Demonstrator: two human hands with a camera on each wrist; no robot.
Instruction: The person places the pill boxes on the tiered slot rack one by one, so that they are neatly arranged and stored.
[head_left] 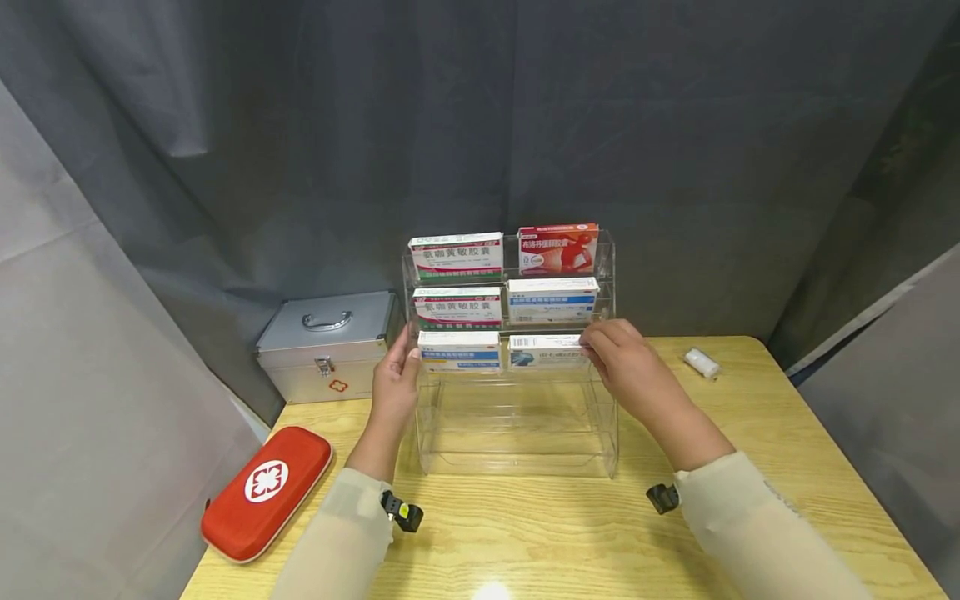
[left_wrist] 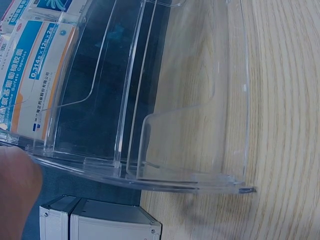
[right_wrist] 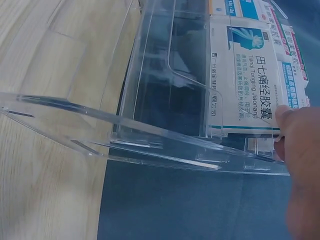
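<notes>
A clear acrylic display rack (head_left: 517, 463) stands on the table, with medicine boxes in its upper three tiers. My left hand (head_left: 395, 387) grips the rack's left side at the third tier, thumb in front, beside a blue-and-white medicine box (head_left: 460, 354). At the right end of that tier my right hand (head_left: 630, 367) pinches the upper corner of a white medicine box (right_wrist: 240, 75) with a teal picture, which sits in its slot. Above are a red medicine box (head_left: 558, 250), another blue-and-white box (head_left: 552, 300) and two white, red-and-green boxes (head_left: 457, 257).
A silver metal case (head_left: 330, 333) stands behind the left hand. A red zip case (head_left: 266, 492) with a white cross emblem lies at the table's left edge. One small white wrapped roll (head_left: 702, 363) lies at the right. A dark curtain (head_left: 465, 108) hangs behind the table.
</notes>
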